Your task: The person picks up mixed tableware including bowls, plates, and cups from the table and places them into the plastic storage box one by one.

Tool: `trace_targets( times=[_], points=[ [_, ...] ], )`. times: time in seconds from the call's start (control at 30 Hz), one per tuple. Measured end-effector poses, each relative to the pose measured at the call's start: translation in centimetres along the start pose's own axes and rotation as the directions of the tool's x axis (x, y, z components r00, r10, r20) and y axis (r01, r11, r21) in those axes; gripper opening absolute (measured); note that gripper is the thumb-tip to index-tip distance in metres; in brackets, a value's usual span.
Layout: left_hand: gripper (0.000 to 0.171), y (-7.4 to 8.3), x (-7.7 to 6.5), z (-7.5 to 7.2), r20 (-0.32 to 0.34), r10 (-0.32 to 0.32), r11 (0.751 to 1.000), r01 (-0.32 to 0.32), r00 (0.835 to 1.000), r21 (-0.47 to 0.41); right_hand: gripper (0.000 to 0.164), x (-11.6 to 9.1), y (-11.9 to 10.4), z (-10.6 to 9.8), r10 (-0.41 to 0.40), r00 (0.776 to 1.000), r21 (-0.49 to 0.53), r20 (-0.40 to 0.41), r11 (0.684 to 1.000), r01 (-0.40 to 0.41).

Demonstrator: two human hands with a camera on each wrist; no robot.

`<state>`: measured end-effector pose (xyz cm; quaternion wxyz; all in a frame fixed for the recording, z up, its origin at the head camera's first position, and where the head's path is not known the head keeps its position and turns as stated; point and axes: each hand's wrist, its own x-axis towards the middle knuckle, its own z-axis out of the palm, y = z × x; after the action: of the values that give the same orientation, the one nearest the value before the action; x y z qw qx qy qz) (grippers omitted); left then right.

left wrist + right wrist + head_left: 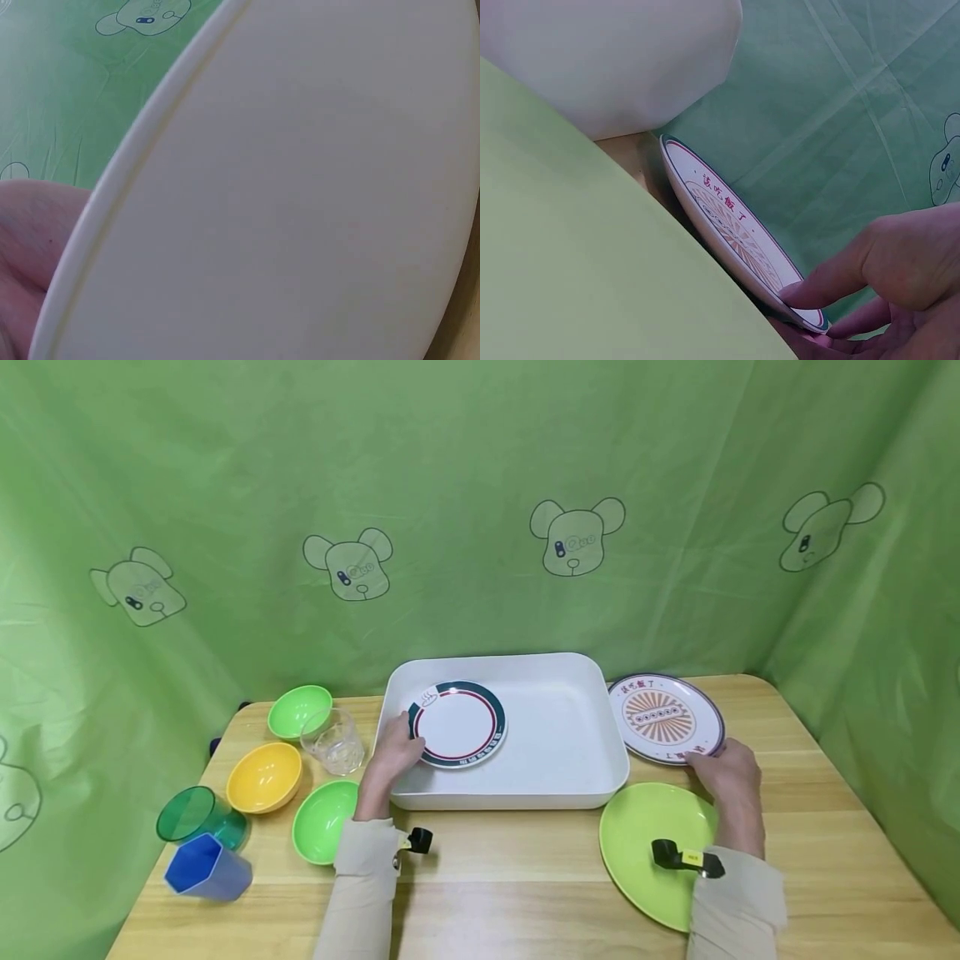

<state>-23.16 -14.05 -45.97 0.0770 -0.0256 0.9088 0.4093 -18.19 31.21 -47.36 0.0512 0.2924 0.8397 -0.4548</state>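
Note:
A white plate with a dark green rim [461, 727] lies inside the left part of a white rectangular tray [558, 731]. My left hand [393, 750] reaches over the tray's left side and grips that plate's left edge. In the left wrist view the tray's wall [270, 187] hides most of the hand. Right of the tray, my right hand [730, 774] pinches the near right edge of a white plate with an orange ray pattern [658, 718]. The right wrist view shows the thumb [821, 283] on its upper face and fingers beneath; the plate appears tilted there.
A lime green plate [648, 852] lies under the right forearm. Left of the tray stand green bowls [300, 712] [322, 822], a yellow bowl [264, 778], a clear glass [337, 747], a green cup [202, 818] and a blue cup [210, 870]. A green curtain [465, 602] hangs behind.

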Motion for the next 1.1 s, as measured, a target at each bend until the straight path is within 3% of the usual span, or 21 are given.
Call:
trace_targets(
  times=[0.3, 0.43, 0.67, 0.87, 1.1],
  points=[
    [0.055, 0.8, -0.8, -0.8, -0.006, 0.126, 0.992, -0.126, 0.992, 0.005, 0.065, 0.1, 0.2, -0.1, 0.008, 1.000, 0.001, 0.004, 1.000, -0.008],
    [0.047, 1.6, -1.4, -1.5, -0.049, 0.155, 0.988, -0.155, 0.987, 0.004, 0.066, 0.2, 0.2, 0.0, 0.019, 1.000, 0.031, 0.010, 0.999, -0.019],
    [0.037, 2.4, -2.2, -2.6, -0.156, 0.163, 0.987, -0.162, 0.974, 0.021, 0.061, 0.2, -0.2, 0.1, 0.031, 0.999, 0.036, -0.015, 0.999, -0.030],
    [0.039, 2.1, -2.2, -2.8, -0.223, 0.141, 0.990, -0.133, 0.965, 0.048, 0.062, 0.1, -0.3, 0.1, 0.035, 0.998, 0.057, -0.047, 0.998, -0.033],
    [0.042, 1.3, -2.0, -3.0, -0.289, 0.157, 0.987, -0.136, 0.944, 0.091, 0.063, 0.0, 0.0, -0.1, 0.046, 0.995, 0.113, -0.089, 0.993, -0.036]
  ],
)
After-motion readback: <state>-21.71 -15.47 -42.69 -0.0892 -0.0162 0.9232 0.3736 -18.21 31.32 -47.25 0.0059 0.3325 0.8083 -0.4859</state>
